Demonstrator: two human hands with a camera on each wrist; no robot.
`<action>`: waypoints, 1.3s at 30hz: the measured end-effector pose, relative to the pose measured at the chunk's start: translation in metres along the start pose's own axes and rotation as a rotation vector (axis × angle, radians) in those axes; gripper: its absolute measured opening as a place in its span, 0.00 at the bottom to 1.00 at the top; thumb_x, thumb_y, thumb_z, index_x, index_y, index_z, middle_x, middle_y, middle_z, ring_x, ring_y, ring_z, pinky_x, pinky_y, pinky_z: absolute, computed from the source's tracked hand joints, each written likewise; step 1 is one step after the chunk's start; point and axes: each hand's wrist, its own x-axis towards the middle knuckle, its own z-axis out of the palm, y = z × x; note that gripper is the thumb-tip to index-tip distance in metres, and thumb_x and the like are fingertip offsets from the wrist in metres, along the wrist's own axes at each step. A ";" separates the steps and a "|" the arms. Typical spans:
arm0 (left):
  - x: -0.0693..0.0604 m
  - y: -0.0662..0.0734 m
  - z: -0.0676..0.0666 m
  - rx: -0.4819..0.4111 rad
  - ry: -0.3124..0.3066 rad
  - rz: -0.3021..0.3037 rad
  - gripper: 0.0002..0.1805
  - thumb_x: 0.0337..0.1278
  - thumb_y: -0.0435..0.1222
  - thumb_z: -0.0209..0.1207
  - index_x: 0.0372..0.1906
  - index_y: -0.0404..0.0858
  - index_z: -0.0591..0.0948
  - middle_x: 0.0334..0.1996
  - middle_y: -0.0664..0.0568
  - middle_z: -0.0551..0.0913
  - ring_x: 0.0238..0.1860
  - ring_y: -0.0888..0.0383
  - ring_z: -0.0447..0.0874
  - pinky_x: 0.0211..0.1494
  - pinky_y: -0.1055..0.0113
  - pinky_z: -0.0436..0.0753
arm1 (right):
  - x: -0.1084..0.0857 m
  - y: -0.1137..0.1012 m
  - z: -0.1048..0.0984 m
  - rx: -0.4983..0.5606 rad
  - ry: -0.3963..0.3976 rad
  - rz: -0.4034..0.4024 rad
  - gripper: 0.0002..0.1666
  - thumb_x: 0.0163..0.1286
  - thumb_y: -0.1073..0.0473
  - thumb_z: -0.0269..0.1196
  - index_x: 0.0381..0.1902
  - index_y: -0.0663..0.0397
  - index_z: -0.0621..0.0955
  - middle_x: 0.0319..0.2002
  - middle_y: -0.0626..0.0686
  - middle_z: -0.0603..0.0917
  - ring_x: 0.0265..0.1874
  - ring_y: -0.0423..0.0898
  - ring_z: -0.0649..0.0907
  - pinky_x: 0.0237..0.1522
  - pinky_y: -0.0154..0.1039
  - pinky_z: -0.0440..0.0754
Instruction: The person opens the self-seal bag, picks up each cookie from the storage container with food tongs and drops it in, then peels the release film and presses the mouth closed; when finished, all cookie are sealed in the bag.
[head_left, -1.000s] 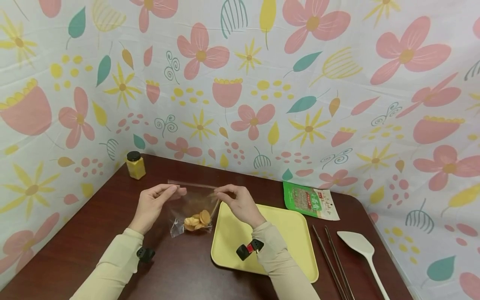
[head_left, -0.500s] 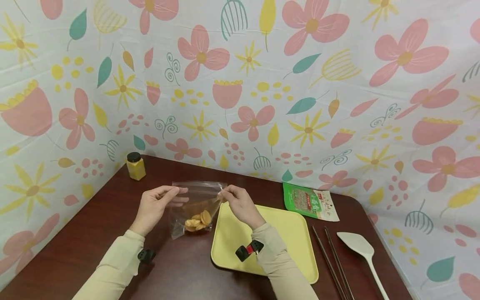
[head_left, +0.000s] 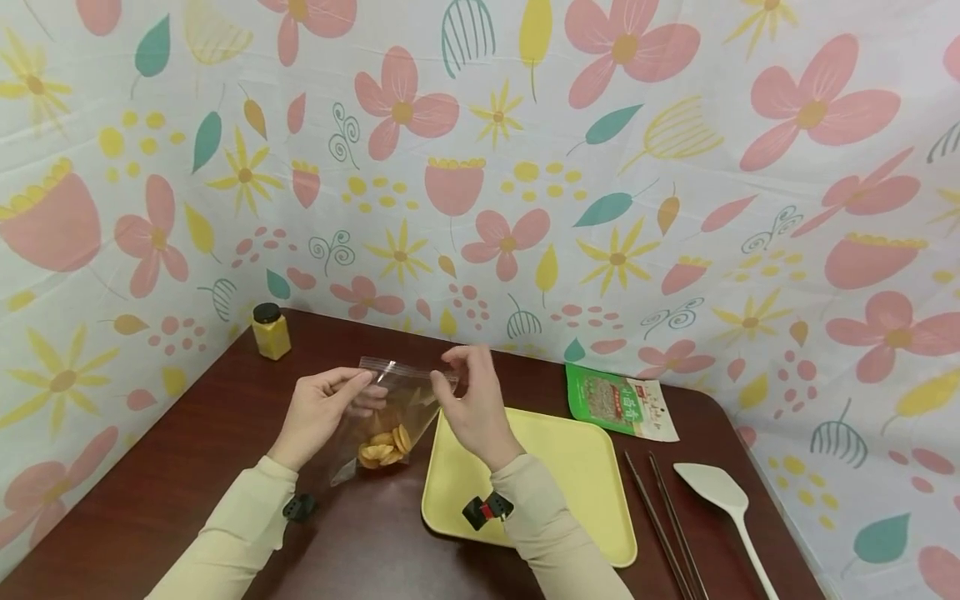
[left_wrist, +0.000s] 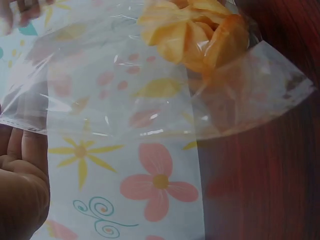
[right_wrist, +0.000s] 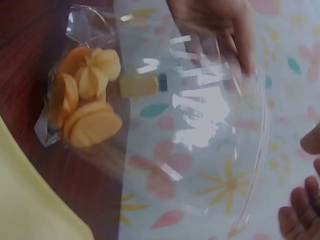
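Note:
A clear zip bag (head_left: 411, 398) hangs over the table, tilted, with its zip edge at the top. Several golden cookies (head_left: 385, 447) lie bunched at its bottom; in the right wrist view the cookies (right_wrist: 92, 95) include swirl-piped ones. My left hand (head_left: 318, 412) pinches the bag's upper left side between thumb and fingers, some fingers showing through the plastic. By the upper right corner is my right hand (head_left: 480, 408), thumb and fingers parted. The right wrist view shows the right hand's fingers (right_wrist: 300, 210) a little apart from the zip edge, holding nothing.
A yellow tray (head_left: 562, 492) lies under my right forearm. To its right are metal tongs (head_left: 667, 525) and a white spatula (head_left: 720, 487). A green and white packet (head_left: 618, 402) lies behind the tray, and a black-lidded yellow jar (head_left: 272, 333) stands back left.
My right hand has let go of the bag's upper right corner and spread its fingers. The bag has tilted, its cookies shifting slightly left. My left hand keeps its pinch, moving slightly right.

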 end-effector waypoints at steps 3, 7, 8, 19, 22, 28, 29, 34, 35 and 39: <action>0.000 0.002 0.001 0.012 -0.015 -0.006 0.18 0.68 0.41 0.58 0.48 0.28 0.83 0.36 0.38 0.87 0.36 0.46 0.87 0.37 0.55 0.85 | 0.004 -0.011 0.005 -0.082 -0.058 -0.211 0.09 0.69 0.62 0.62 0.46 0.56 0.79 0.41 0.50 0.73 0.39 0.45 0.73 0.39 0.35 0.73; 0.000 0.002 0.003 0.022 -0.045 -0.006 0.18 0.68 0.41 0.58 0.49 0.30 0.83 0.37 0.41 0.87 0.37 0.46 0.87 0.39 0.56 0.84 | 0.009 -0.020 0.012 -0.213 -0.166 -0.368 0.13 0.69 0.60 0.63 0.51 0.53 0.83 0.42 0.48 0.75 0.38 0.43 0.71 0.40 0.32 0.68; -0.001 0.002 0.003 0.022 -0.051 -0.003 0.17 0.68 0.41 0.58 0.49 0.30 0.83 0.37 0.41 0.87 0.38 0.46 0.87 0.39 0.56 0.84 | 0.009 -0.022 0.014 -0.245 -0.190 -0.377 0.14 0.70 0.59 0.63 0.52 0.53 0.83 0.42 0.47 0.75 0.38 0.42 0.71 0.40 0.32 0.67; -0.004 0.005 0.008 0.134 -0.075 0.050 0.14 0.68 0.37 0.58 0.51 0.33 0.83 0.36 0.45 0.88 0.34 0.50 0.88 0.36 0.54 0.84 | 0.017 -0.028 0.024 -0.328 -0.224 -0.295 0.14 0.71 0.53 0.62 0.51 0.50 0.85 0.42 0.44 0.79 0.38 0.41 0.72 0.39 0.35 0.69; -0.004 0.007 0.009 0.135 -0.105 0.075 0.13 0.68 0.35 0.58 0.51 0.33 0.83 0.36 0.44 0.88 0.35 0.50 0.88 0.36 0.54 0.84 | 0.018 -0.028 0.024 -0.323 -0.192 -0.313 0.12 0.70 0.53 0.63 0.47 0.49 0.86 0.40 0.44 0.79 0.36 0.41 0.72 0.38 0.34 0.68; -0.004 0.010 0.011 0.248 -0.116 0.138 0.11 0.67 0.34 0.58 0.50 0.38 0.85 0.35 0.51 0.88 0.33 0.55 0.87 0.34 0.58 0.84 | 0.020 -0.030 0.023 -0.344 -0.166 -0.353 0.07 0.70 0.54 0.64 0.42 0.47 0.86 0.38 0.43 0.80 0.35 0.41 0.74 0.34 0.33 0.66; -0.004 0.011 0.011 0.269 -0.113 0.147 0.11 0.67 0.33 0.58 0.50 0.38 0.85 0.35 0.51 0.88 0.33 0.56 0.87 0.33 0.59 0.84 | 0.020 -0.031 0.023 -0.354 -0.168 -0.355 0.07 0.70 0.55 0.64 0.42 0.47 0.86 0.38 0.43 0.80 0.35 0.41 0.74 0.33 0.33 0.66; -0.004 0.015 0.014 0.320 -0.095 0.157 0.10 0.66 0.31 0.58 0.49 0.36 0.84 0.34 0.51 0.88 0.31 0.56 0.86 0.31 0.65 0.82 | 0.020 -0.033 0.021 -0.399 -0.181 -0.347 0.06 0.72 0.56 0.61 0.41 0.47 0.85 0.38 0.43 0.80 0.35 0.41 0.74 0.32 0.34 0.65; -0.004 0.015 0.014 0.317 -0.094 0.157 0.10 0.66 0.31 0.58 0.49 0.35 0.85 0.34 0.51 0.88 0.31 0.56 0.86 0.31 0.64 0.82 | 0.020 -0.034 0.021 -0.403 -0.183 -0.343 0.06 0.72 0.56 0.61 0.41 0.47 0.85 0.38 0.42 0.80 0.35 0.41 0.74 0.32 0.34 0.65; -0.005 0.014 0.016 0.301 -0.098 0.132 0.10 0.67 0.32 0.58 0.49 0.34 0.84 0.36 0.49 0.88 0.31 0.56 0.86 0.32 0.59 0.84 | 0.018 -0.035 0.022 -0.400 -0.188 -0.318 0.05 0.72 0.58 0.60 0.40 0.48 0.83 0.37 0.42 0.80 0.35 0.41 0.74 0.32 0.34 0.66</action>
